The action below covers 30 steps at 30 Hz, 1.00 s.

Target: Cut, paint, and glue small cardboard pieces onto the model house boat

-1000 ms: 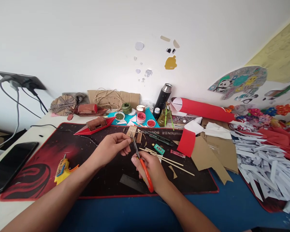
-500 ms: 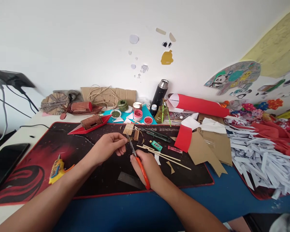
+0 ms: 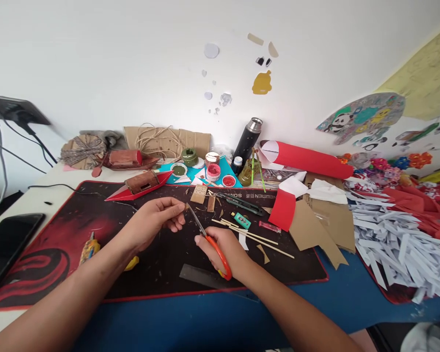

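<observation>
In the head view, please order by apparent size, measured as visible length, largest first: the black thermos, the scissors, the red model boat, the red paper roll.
1. Red paper roll
2. Red model boat and orange-handled scissors: too alike to rank; the scissors are nearer the camera.
3. Black thermos

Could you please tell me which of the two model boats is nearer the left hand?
The front boat, with the bright red pointed hull, is nearer the left hand; the other boat, with a duller brown hull, sits farther back.
</observation>
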Each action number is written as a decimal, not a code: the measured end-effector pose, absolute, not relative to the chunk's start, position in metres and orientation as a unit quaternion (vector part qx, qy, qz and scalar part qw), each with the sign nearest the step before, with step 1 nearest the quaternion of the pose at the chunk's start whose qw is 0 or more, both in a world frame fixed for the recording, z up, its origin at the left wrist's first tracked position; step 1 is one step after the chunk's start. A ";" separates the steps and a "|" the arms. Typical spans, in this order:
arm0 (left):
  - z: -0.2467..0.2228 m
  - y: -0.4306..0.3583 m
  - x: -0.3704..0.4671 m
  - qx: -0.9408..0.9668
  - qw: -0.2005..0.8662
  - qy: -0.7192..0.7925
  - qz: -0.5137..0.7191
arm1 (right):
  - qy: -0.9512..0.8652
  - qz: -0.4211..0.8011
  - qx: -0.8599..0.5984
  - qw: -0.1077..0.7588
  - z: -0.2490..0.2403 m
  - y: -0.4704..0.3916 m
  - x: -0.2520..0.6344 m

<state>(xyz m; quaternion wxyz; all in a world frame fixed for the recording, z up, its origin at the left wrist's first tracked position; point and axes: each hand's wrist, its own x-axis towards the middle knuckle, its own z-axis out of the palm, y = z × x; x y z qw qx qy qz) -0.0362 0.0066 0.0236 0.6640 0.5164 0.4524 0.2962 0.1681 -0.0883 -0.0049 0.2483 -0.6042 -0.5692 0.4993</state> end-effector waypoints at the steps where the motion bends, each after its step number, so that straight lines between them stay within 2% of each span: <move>1: 0.024 0.006 -0.039 0.508 0.667 0.453 0.302 | -0.611 0.454 -0.608 0.227 -0.002 -0.086 0.170; 6: 0.025 0.004 -0.049 0.483 0.672 0.450 0.336 | -0.730 0.301 -0.610 0.069 0.009 -0.074 0.167; 12: 0.028 0.001 -0.054 0.486 0.673 0.442 0.338 | -0.792 0.216 -0.570 0.028 0.027 -0.059 0.156; 14: 0.027 0.000 -0.053 0.484 0.679 0.441 0.333 | -0.792 0.225 -0.566 0.049 0.037 -0.056 0.157; 17: 0.026 -0.001 -0.050 0.482 0.692 0.431 0.321 | -0.751 0.272 -0.582 0.153 0.045 -0.053 0.160; 20: 0.023 -0.003 -0.047 0.474 0.711 0.418 0.309 | -0.659 0.380 -0.590 0.271 0.043 -0.051 0.166; 22: 0.022 -0.005 -0.044 0.468 0.723 0.409 0.302 | -0.601 0.450 -0.578 0.320 0.036 -0.052 0.169; 26: 0.022 -0.008 -0.037 0.459 0.743 0.393 0.287 | -0.545 0.513 -0.550 0.370 0.025 -0.056 0.172; 30: 0.022 -0.012 -0.030 0.440 0.761 0.392 0.271 | -0.513 0.567 -0.522 0.377 0.016 -0.060 0.175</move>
